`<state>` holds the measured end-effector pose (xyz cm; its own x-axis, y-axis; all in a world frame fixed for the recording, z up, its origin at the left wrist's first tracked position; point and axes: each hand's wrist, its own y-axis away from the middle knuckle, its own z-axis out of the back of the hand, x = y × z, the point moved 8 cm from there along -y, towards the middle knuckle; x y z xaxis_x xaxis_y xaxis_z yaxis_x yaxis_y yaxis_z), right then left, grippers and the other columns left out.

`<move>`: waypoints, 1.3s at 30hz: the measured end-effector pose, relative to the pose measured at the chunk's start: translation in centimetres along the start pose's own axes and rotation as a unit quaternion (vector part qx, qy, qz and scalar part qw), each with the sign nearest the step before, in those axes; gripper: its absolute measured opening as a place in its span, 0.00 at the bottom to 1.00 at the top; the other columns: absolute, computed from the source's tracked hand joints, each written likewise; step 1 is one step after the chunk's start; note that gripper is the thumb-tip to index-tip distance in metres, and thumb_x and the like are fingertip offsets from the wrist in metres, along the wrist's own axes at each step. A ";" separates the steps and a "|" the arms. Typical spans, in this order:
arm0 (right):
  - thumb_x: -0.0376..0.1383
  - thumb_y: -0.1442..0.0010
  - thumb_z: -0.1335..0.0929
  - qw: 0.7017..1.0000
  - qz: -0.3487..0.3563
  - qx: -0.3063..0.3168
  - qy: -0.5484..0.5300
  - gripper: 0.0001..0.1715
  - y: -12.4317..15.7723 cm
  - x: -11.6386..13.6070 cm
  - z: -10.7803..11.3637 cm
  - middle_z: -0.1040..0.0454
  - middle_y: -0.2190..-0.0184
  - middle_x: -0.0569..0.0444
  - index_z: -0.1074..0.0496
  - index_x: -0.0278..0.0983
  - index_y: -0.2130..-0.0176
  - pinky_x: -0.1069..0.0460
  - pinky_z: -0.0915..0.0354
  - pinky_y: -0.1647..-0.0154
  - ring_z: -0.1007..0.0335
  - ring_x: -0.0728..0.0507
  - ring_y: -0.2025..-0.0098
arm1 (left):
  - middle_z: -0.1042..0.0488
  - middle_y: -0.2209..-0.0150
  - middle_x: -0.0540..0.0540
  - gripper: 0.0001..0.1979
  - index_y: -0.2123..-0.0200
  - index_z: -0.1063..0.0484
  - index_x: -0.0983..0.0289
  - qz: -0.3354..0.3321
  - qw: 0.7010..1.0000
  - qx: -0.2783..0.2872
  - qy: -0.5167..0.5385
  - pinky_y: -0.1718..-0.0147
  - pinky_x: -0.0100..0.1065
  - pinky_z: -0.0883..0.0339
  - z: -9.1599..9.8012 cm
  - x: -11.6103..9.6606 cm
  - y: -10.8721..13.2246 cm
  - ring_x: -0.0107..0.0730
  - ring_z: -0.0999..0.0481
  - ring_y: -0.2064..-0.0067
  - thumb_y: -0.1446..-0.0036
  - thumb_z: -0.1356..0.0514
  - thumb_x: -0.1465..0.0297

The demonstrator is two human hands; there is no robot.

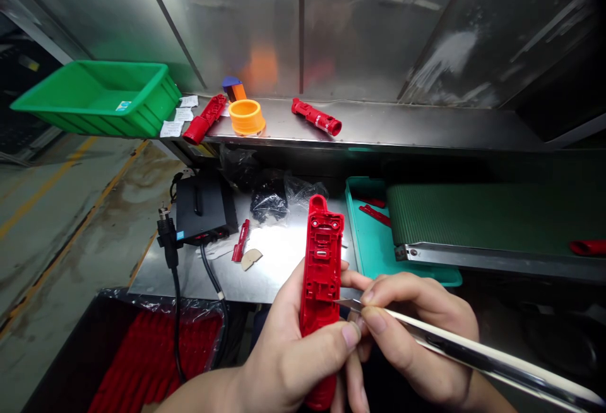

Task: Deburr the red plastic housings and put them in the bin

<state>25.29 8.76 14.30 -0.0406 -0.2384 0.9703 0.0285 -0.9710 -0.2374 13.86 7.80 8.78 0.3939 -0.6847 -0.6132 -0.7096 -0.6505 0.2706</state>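
No readable text. Blue-white sticker [124, 106] is sitting on the green bin [95, 125], too small to make out. White slips [171, 129] beside it are carrying faint print, not resolving. Small blue label [180, 235] is showing on the black box [201, 208], illegible. Red part [315, 116] on the shelf [402, 125] is bearing whitish marks, can't tell if lettering.

Red housing [323, 249]: long narrow plastic shell, open ribbed side facing camera; rounded tab at top end, two small round holes below it, pale slot mid-way.
Housing pose: held lengthwise, tab end pointing away from the person, in left hand [286, 343], thumb across lower part.
Knife [473, 353]: slim, pointed metal blade, long handle with pale and shiny black faces.
Knife pose: slanted, in right hand [421, 321], blade tip at housing's right edge; contact unclear.
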 end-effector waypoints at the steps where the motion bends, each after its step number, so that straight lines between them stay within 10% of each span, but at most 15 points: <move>1: 0.26 0.40 0.26 1.000 0.000 0.001 -0.002 0.14 0.0 0.0 0.0 0.15 0.69 0.57 0.19 0.44 0.59 0.53 0.18 0.66 0.14 0.38 0.67 | 0.23 0.82 0.47 0.35 0.35 0.44 0.66 0.003 1.000 -0.003 -0.005 0.86 0.21 0.37 -0.1 -0.2 0.0 0.24 0.32 0.88 0.35 0.33 0.57; 7: 0.28 0.40 0.25 1.000 0.010 -0.014 0.016 0.11 -0.1 0.2 0.2 0.14 0.68 0.53 0.19 0.44 0.60 0.52 0.17 0.67 0.14 0.33 0.59 | 0.24 0.81 0.47 0.33 0.39 0.40 0.65 0.013 1.000 -0.024 -0.011 0.85 0.20 0.36 -0.4 -0.5 0.1 0.23 0.32 0.86 0.37 0.32 0.54; 13: 0.29 0.38 0.25 1.000 -0.012 0.002 -0.006 0.11 0.1 -0.5 0.0 0.16 0.72 0.58 0.20 0.45 0.59 0.51 0.18 0.66 0.20 0.44 0.80 | 0.24 0.81 0.48 0.39 0.36 0.44 0.66 0.034 0.999 -0.032 -0.028 0.85 0.21 0.37 -0.2 -0.3 0.3 0.24 0.33 0.86 0.39 0.31 0.52; 23: 0.31 0.32 0.28 0.998 -0.052 0.029 -0.030 0.07 1.0 -1.7 -0.3 0.18 0.76 0.60 0.22 0.45 0.58 0.51 0.19 0.64 0.20 0.44 0.78 | 0.24 0.82 0.47 0.43 0.34 0.47 0.67 0.033 0.999 -0.037 -0.020 0.86 0.20 0.37 -0.4 -0.4 0.1 0.23 0.34 0.87 0.40 0.31 0.52; 28: 0.30 0.31 0.28 0.997 -0.040 0.014 -0.066 0.09 0.9 -1.7 -0.5 0.19 0.77 0.61 0.22 0.45 0.57 0.47 0.21 0.47 0.19 0.45 0.77 | 0.24 0.82 0.47 0.41 0.34 0.46 0.67 0.027 0.999 -0.029 -0.008 0.86 0.20 0.38 -0.3 -0.2 0.1 0.23 0.34 0.87 0.39 0.31 0.54; 35: 0.33 0.29 0.28 0.996 -0.037 0.010 -0.084 0.07 1.1 -2.0 -0.6 0.19 0.76 0.63 0.22 0.48 0.55 0.45 0.21 0.47 0.19 0.45 0.76 | 0.23 0.81 0.47 0.37 0.36 0.44 0.66 0.024 1.000 -0.018 -0.005 0.86 0.20 0.39 -0.6 -0.4 0.1 0.22 0.35 0.87 0.38 0.32 0.56; 39: 0.35 0.30 0.27 0.998 -0.041 0.007 -0.052 0.05 1.5 -2.3 -0.2 0.19 0.76 0.60 0.21 0.47 0.56 0.48 0.19 0.63 0.19 0.43 0.77 | 0.23 0.81 0.46 0.37 0.36 0.45 0.65 0.017 1.000 -0.004 0.005 0.86 0.19 0.39 -0.5 -0.4 -0.3 0.21 0.35 0.88 0.38 0.31 0.55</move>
<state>25.24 7.86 11.71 0.0607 -0.1545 0.9861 0.0423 -0.9867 -0.1572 14.21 8.05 9.31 0.3760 -0.7095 -0.5960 -0.7175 -0.6300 0.2972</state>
